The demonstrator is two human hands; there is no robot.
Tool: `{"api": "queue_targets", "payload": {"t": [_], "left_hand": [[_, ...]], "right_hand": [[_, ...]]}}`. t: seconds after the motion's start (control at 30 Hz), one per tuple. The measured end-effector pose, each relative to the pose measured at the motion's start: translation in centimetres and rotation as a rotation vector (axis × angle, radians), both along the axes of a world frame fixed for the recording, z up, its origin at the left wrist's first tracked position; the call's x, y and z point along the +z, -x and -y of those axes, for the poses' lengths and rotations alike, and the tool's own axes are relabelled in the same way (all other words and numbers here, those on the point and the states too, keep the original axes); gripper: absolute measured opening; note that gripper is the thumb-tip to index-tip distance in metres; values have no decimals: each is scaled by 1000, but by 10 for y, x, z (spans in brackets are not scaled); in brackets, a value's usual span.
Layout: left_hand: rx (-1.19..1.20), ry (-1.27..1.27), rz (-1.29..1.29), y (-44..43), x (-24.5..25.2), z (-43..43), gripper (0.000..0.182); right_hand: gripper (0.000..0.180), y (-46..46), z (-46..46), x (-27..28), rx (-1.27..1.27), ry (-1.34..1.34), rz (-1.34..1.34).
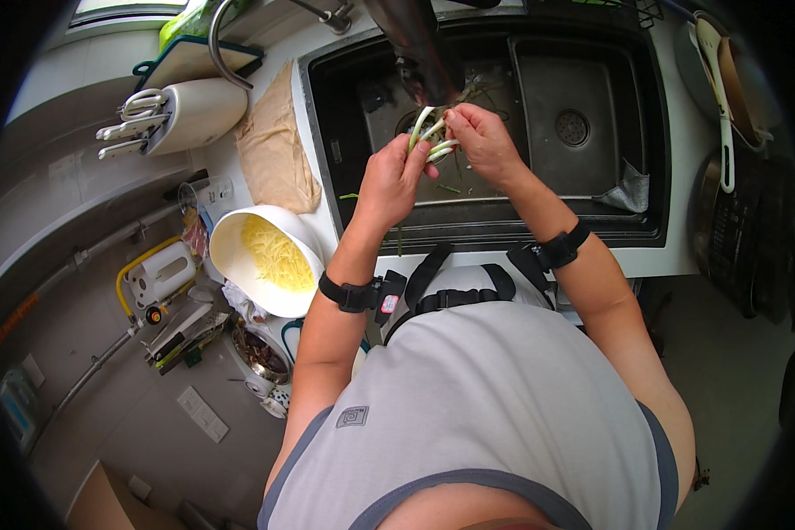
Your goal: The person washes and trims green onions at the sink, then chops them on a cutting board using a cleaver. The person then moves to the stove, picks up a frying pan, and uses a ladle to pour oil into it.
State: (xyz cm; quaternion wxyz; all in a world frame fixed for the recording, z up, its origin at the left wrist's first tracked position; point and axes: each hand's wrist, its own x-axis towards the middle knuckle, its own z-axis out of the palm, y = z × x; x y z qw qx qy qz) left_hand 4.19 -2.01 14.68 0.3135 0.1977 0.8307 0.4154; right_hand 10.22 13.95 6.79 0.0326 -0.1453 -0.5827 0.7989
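Note:
Over the left basin of a dark double sink (424, 228), my left hand (395, 173) is closed around a small bunch of green onions (421, 130). Their white root ends point up and to the right. My right hand (483, 140) pinches one stalk near its root end with thumb and forefinger. Below the hands, loose green scraps (447, 189) and stringy roots lie in the basin. A dark faucet (419, 53) hangs just above the bunch and hides part of the basin behind it.
Left of the sink lie a tan cloth (275, 149) and a white bowl (311, 245) of shredded yellow food, possibly potato. A knife block (202, 116) stands behind them. The right basin has a drain (572, 128) and a grey cloth (628, 189). Utensils (719, 79) stand at right.

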Motion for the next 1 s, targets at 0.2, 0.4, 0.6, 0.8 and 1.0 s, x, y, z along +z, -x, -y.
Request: {"api": "queue_targets", "payload": {"t": [0.2, 0.4, 0.6, 0.8, 1.0], "left_hand": [[-3, -5, -152, -2, -7, -7, 25], [81, -26, -296, -12, -18, -16, 23], [146, -38, -248, -6, -16, -12, 19], [158, -122, -310, -6, -21, -11, 14], [103, -134, -338, -4, -24, -8, 14]], "right_hand": [[25, 1, 13, -12, -199, 103, 22], [25, 9, 20, -17, -449, 61, 158], [25, 8, -8, -12, -282, 160, 53], [21, 6, -20, -1, 92, 1, 43], [17, 4, -13, 2, 126, 210, -3]]}}
